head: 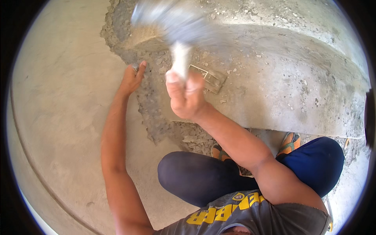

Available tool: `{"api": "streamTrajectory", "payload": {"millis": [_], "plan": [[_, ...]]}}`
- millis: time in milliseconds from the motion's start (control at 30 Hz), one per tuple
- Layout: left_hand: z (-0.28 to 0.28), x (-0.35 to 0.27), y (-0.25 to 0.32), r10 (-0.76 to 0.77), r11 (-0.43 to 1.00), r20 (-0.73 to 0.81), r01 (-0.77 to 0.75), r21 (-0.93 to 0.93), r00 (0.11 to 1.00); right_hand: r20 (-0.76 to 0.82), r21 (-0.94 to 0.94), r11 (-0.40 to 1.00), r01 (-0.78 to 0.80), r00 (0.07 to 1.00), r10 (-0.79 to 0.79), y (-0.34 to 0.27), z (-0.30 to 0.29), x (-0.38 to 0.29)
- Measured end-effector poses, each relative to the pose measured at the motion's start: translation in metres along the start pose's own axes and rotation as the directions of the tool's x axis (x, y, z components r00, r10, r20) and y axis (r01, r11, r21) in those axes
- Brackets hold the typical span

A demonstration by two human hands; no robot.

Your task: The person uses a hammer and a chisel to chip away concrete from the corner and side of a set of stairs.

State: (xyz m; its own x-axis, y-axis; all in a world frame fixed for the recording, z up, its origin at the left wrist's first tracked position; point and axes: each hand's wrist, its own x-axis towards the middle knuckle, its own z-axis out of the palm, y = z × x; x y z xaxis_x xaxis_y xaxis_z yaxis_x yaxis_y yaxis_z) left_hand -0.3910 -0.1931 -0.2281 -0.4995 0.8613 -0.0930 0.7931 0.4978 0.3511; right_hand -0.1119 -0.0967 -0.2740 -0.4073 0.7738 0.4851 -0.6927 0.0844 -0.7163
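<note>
My right hand (186, 95) is closed around the pale handle (180, 55) of a tool in the middle of the view. The tool's wide grey head (182, 22) is smeared by motion, so its exact kind cannot be told. My left hand (133, 77) is up against the wall at the broken plaster edge. A small metal tool end (135, 68) shows between its thumb and fingers, and the rest of that tool is hidden. Rough grey masonry (154, 108) lies bare beside smooth plaster (67, 102).
On the concrete step (249, 97) lies a flat rectangular tool (217, 82) with a frame-like part, perhaps a plastering float. Broken rubble (195, 136) fills a gap below the step's edge. Loose chips dot the upper ledge (264, 14). My knees and orange shoes (290, 142) are close below.
</note>
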Motion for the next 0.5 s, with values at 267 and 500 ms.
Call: {"api": "streamTrajectory", "payload": {"millis": [267,500], "plan": [[0.016,-0.013,-0.016,0.08,0.994,-0.075,-0.086,-0.074,0.994,0.197,-0.037,0.979,-0.202,0.959,0.205,-0.027,-0.001,0.01],[-0.02,0.0,0.007,-0.08,0.957,-0.28,-0.005,-0.29,0.957,-0.031,0.098,0.993,-0.058,0.998,0.061,-0.038,-0.017,0.022]]}}
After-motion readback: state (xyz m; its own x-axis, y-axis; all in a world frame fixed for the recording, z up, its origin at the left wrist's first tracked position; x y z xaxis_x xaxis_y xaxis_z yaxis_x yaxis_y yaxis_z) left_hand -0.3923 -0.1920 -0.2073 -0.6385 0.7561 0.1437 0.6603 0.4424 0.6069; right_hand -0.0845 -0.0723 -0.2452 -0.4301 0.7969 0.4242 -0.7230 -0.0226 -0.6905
